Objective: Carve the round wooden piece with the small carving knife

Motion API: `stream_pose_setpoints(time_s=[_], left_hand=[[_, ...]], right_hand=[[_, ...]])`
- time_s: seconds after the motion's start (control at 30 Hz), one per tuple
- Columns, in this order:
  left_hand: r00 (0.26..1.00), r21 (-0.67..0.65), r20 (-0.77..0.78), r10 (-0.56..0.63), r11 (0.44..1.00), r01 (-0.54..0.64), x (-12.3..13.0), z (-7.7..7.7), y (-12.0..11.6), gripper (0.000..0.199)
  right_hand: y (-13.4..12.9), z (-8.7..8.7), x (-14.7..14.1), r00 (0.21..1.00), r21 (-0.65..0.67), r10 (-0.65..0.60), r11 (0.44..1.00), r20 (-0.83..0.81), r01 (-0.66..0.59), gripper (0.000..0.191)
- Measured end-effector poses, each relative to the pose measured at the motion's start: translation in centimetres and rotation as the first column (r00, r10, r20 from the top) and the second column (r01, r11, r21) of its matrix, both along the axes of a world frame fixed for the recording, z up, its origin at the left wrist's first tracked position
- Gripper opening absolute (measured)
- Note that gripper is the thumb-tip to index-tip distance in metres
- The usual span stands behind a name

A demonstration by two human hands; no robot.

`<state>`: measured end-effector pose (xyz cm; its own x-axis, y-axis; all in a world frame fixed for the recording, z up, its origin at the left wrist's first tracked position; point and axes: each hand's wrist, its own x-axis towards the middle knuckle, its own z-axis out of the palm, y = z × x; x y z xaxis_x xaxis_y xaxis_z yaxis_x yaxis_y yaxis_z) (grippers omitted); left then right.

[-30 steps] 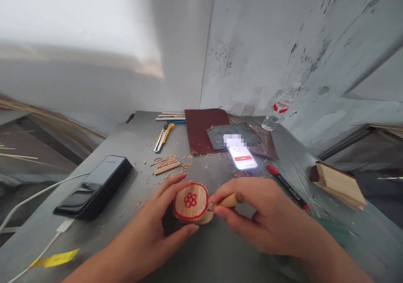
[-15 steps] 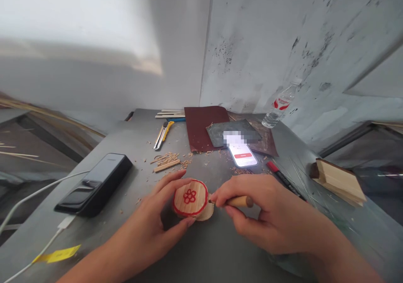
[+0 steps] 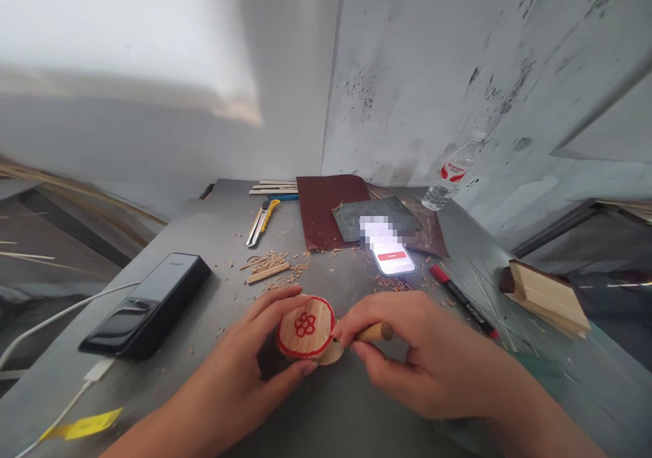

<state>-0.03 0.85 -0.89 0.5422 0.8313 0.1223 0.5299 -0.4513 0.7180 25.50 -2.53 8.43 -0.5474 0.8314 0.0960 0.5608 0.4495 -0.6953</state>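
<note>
My left hand (image 3: 265, 349) is curled around the left side of a round wooden disc (image 3: 293, 332), thumb at its near edge and fingers at the far edge. The disc has a red painted rim and a red flower outline on its face. Under its right side a second pale wooden piece (image 3: 332, 356) sticks out. In my right hand (image 3: 407, 349) is a small carving tool with a wooden handle (image 3: 377, 332). Its tip points left at the disc's right rim, by my fingertips, and is mostly hidden there.
A yellow utility knife (image 3: 263, 223), wood shavings (image 3: 269, 264) and a lit phone (image 3: 392, 257) lie beyond my hands. A black power bank (image 3: 153, 302) with a cable stands left. To the right are a red-and-black marker (image 3: 463, 300), a paper bag (image 3: 547, 298) and a water bottle (image 3: 451, 176).
My right hand has moved slightly left with the carving tool, bringing its handle nearer the disc. My left hand keeps its hold. The whole view has shifted a little.
</note>
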Motion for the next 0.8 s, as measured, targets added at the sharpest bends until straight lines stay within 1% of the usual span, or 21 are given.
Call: stream_pose_setpoints(time_s=[0.17, 0.3, 0.4, 0.53, 0.6, 0.73, 0.8], left_hand=[[1.0, 0.008, 0.006, 0.007, 1.0, -0.007, 0.03, -0.16, -0.03, 0.054], [1.0, 0.016, -0.002, 0.016, 1.0, -0.016, -0.02, -0.25, 0.02, 0.053], [1.0, 0.012, -0.005, 0.015, 1.0, -0.015, -0.11, -0.25, 0.02, 0.055], [1.0, 0.012, -0.002, 0.01, 1.0, -0.01, -0.15, -0.27, -0.03, 0.055], [1.0, 0.017, -0.005, 0.011, 1.0, -0.011, -0.12, -0.26, -0.03, 0.056], [1.0, 0.012, -0.012, -0.002, 1.0, 0.002, -0.05, -0.08, 0.06, 0.056], [1.0, 0.009, -0.009, -0.012, 1.0, 0.012, -0.05, 0.08, 0.07, 0.055]], right_hand=[[-0.04, 0.02, -0.21, 0.996, -0.053, 0.026, 0.998, 0.08, -0.022, 0.031], [-0.26, 0.2, -0.17, 0.997, -0.004, 0.062, 0.998, 0.048, -0.062, 0.029], [-0.41, 0.18, 0.0, 0.997, 0.013, 0.06, 0.998, 0.054, -0.06, 0.028], [-0.48, 0.07, 0.32, 0.997, 0.054, 0.066, 0.996, 0.043, -0.068, 0.034], [-0.43, 0.02, 0.42, 0.997, 0.076, 0.07, 0.995, 0.016, -0.071, 0.034], [-0.26, 0.03, 0.37, 0.996, 0.035, 0.084, 0.996, 0.006, -0.084, 0.032], [-0.24, 0.11, 0.32, 0.997, 0.017, 0.071, 0.997, 0.015, -0.071, 0.03]])
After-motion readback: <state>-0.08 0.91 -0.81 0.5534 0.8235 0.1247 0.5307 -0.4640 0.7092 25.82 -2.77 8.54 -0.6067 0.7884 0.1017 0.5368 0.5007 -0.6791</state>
